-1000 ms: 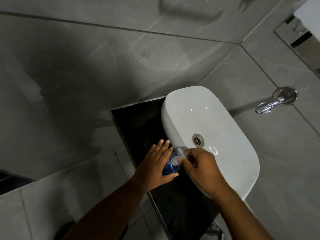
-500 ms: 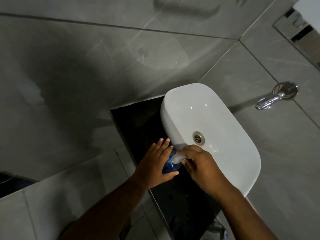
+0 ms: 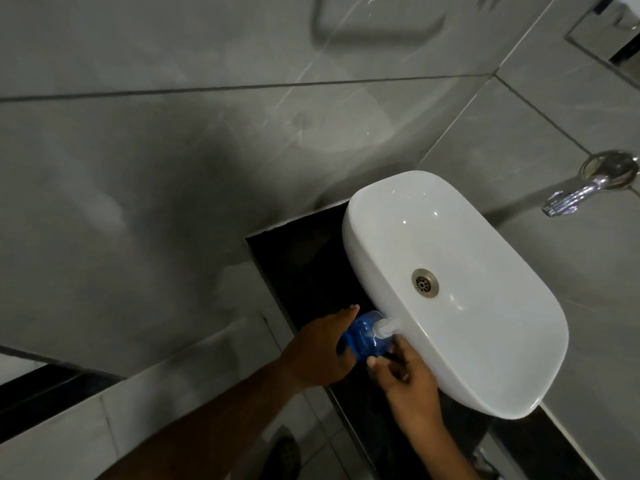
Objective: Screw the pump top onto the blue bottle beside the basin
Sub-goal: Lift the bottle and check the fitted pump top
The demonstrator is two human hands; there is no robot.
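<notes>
The blue bottle point(image 3: 363, 336) stands on the black counter point(image 3: 304, 265) right against the left wall of the white basin point(image 3: 502, 341). A white pump top point(image 3: 386, 329) sits on its neck, pointing toward the basin. My left hand point(image 3: 318, 351) wraps the bottle's left side. My right hand point(image 3: 407, 375) is at the bottle's near right side, below the pump, with fingertips touching the bottle. The lower part of the bottle is hidden by both hands.
A chrome tap point(image 3: 581, 195) sticks out of the tiled wall at the far right, above the basin. The basin's drain point(image 3: 425, 283) is in its middle. Grey tiled walls surround the narrow counter, whose left edge drops to the floor.
My right hand has come off the pump top and dropped to the bottle's near right side, so the white pump shows. My left hand stays on the bottle.
</notes>
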